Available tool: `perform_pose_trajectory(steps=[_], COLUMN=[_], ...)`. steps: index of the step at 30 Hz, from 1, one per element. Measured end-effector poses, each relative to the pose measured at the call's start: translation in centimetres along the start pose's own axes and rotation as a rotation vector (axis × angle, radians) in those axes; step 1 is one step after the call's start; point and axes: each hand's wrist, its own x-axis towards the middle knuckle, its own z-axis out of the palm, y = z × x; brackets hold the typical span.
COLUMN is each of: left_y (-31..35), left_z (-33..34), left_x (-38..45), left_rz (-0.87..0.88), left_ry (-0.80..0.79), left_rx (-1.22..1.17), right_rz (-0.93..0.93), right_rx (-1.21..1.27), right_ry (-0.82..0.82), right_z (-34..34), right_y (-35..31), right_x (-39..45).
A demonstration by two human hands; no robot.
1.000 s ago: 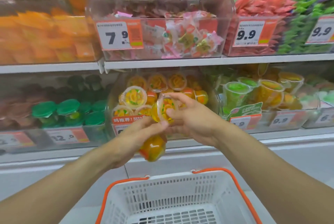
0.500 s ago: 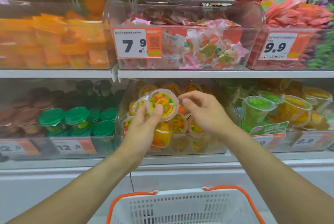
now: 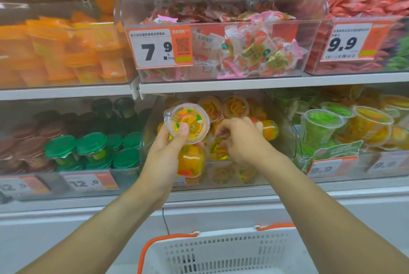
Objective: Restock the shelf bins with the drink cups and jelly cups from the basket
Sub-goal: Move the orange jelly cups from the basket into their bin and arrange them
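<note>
From the head camera, two clear plastic orange jelly cups sit in the left hand (image 3: 164, 158): an upper cup with printed foil lid (image 3: 188, 123) pinned by the thumb, and a lower orange cup (image 3: 191, 161) against the palm. They are held before the clear curved shelf bin (image 3: 285, 134). The right hand (image 3: 241, 141) reaches among the bin's cups with fingers curled; what it pinches is hidden. The white plastic basket with orange handles (image 3: 221, 251) is cut off below.

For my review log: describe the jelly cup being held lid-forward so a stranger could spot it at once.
Find the clear bin of orange jelly cups on the lower shelf, under the 7.9 price tag. In front of it, the left hand holds two cups. It is the upper cup, thumb on its orange-slice lid facing the camera.
</note>
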Motion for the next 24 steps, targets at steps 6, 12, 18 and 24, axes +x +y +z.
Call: perform_pose_trajectory(steps=[6,12,18,24], left_y=[0.1,0.1,-0.1,0.0], left_z=[0.1,-0.4,-0.1,0.0], left_x=[0.0,0.0,0.3,0.4], left_rz=[-0.017,-0.035,-0.031,-0.049], left_ry=[-0.001,0.029,0.043,0.071], left_rx=[-0.011,0.015,0.042,0.042], right_rz=[-0.013,-0.038,-0.028,0.019], right_rx=[0.005,0.044,0.044,0.028], right_ry=[-0.095,-0.11,-0.081,-0.101], right_z=[-1.5,-1.7,-1.7,-2.2], right_y=[1.2,1.9,2.0,2.1], right_x=[0.4,0.3,0.3,0.1])
